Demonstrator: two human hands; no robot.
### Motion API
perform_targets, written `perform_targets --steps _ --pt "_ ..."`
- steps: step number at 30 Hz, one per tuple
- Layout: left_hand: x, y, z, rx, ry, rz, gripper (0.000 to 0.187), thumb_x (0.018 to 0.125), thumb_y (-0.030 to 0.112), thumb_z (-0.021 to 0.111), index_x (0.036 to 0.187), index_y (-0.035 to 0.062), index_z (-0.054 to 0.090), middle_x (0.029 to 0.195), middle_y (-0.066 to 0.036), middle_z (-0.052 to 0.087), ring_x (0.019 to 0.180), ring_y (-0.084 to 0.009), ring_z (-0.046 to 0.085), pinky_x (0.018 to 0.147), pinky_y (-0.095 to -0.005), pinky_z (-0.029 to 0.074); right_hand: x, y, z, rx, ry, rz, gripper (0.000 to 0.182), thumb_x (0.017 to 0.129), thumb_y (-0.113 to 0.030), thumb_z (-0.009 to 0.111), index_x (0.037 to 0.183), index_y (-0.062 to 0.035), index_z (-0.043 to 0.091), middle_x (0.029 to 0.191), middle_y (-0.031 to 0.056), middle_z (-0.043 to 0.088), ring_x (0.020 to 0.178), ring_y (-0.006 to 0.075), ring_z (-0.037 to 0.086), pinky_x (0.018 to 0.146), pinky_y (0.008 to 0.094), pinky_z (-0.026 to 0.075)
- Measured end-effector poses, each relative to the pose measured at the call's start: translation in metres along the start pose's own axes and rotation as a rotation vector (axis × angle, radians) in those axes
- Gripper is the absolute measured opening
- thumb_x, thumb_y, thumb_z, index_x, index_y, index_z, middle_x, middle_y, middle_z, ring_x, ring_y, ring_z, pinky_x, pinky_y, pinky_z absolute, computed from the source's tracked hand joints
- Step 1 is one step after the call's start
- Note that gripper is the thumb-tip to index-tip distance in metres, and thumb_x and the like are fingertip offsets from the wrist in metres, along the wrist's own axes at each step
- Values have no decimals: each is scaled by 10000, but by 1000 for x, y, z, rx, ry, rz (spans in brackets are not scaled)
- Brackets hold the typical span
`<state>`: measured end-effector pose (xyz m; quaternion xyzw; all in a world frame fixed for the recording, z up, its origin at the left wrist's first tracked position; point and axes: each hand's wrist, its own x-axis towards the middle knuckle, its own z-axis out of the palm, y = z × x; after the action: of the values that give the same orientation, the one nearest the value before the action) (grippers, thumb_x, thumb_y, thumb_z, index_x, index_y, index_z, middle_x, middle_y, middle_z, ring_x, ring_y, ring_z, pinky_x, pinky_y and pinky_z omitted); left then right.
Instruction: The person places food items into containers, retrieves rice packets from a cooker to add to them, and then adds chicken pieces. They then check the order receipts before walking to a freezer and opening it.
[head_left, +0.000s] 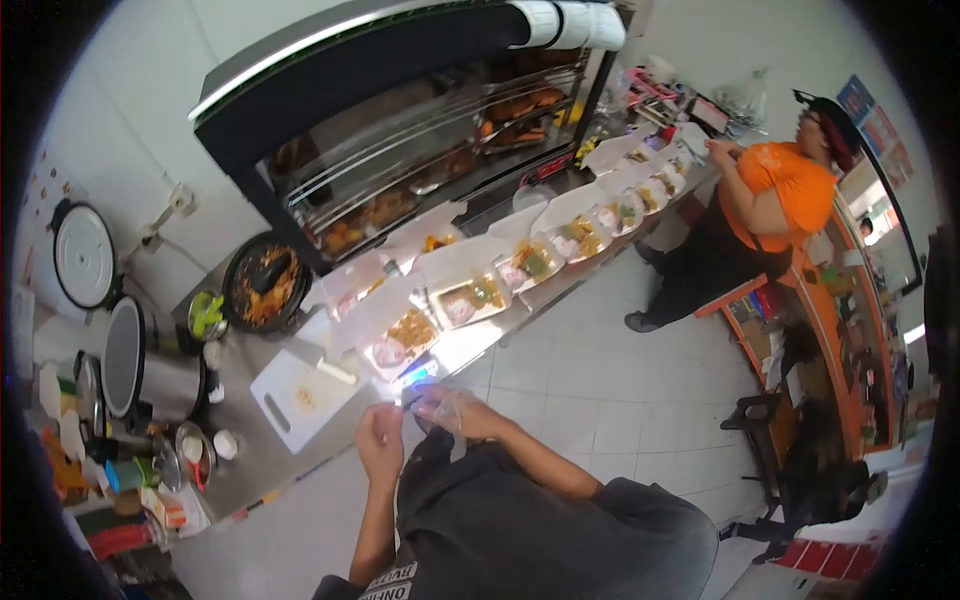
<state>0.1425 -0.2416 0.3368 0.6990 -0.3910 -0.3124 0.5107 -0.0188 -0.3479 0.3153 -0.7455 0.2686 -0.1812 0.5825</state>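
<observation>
In the head view, my left hand (379, 440) is raised just off the counter's front edge, its fingers bent together in a pinch. Close beside it, my right hand (462, 415) has its fingers closed, with a clear plastic glove (455, 408) loosely around it. What either hand pinches is too small to make out. Just beyond them, an open white takeaway box (408, 340) holds rice and a brownish dish. A white cutting board (300, 395) with crumbs lies to the left, and a knife (330, 368) rests across its far edge.
More open food boxes (465, 298) line the steel counter toward a person in an orange shirt (790, 190). Behind them stands a glass food warmer (400, 150). A black pan (265, 283) of food and a large pot (150, 355) are at left. A dark stool (765, 430) stands right.
</observation>
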Motion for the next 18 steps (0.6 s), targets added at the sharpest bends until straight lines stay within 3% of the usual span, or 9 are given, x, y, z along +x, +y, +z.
perform_targets --steps 1,2,4,5,10,12,13,16,18 --pt "3 0 -2 49 32 -11 150 845 109 701 878 15 589 758 -2 584 717 -84 546 652 -223 452 6 20 8 139 76 8 555 964 -359 514 1380 -18 377 1107 189 621 988 241 610 831 346 490" --pt "7 5 2 40 20 10 150 845 109 701 878 15 589 758 -2 584 717 -84 546 652 -223 452 11 24 9 126 96 -1 555 964 -359 514 1380 -18 377 1107 189 621 988 241 610 831 346 490" --pt "5 23 21 134 -20 439 220 792 150 751 858 11 595 715 -38 559 621 -165 518 604 -285 438 24 29 11 671 252 -46 603 970 -369 512 1437 -52 298 1135 122 604 988 180 588 800 300 500" --pt "8 45 31 138 -44 435 241 765 133 769 856 3 588 754 -53 567 669 -176 551 633 -286 471 38 52 13 669 298 46 712 946 -477 509 1480 -111 212 1327 115 461 1115 229 535 901 370 479" --pt "46 44 73 32 -174 451 222 763 106 761 852 -12 596 784 -99 600 711 -230 604 665 -312 518 72 28 -17 774 571 58 719 943 -522 480 1478 -113 228 1290 146 487 1131 228 516 891 369 495" --pt "65 42 85 54 -236 533 149 779 56 724 848 -14 613 768 -123 620 693 -247 616 665 -308 518 87 41 -38 1115 679 314 653 968 -461 471 1488 -156 218 1314 114 501 1071 217 565 829 337 534" --pt "70 43 93 0 -216 547 85 788 21 693 825 -10 624 740 -128 621 644 -247 603 627 -313 498 89 69 -46 1210 635 281 629 960 -468 483 1466 -171 259 1321 116 494 1104 238 546 820 361 540" --pt "88 48 109 39 -343 594 88 808 34 673 863 -10 620 771 -121 623 656 -248 616 601 -340 493 80 42 -70 1095 807 178 651 947 -490 497 1459 -168 257 1330 107 479 1144 234 511 840 376 526" --pt "93 53 121 43 -410 579 136 808 64 693 892 -4 612 839 -127 625 680 -247 612 610 -340 492 77 41 -87 1094 798 128 687 934 -514 505 1466 -174 232 1323 92 473 1157 237 494 868 402 508"
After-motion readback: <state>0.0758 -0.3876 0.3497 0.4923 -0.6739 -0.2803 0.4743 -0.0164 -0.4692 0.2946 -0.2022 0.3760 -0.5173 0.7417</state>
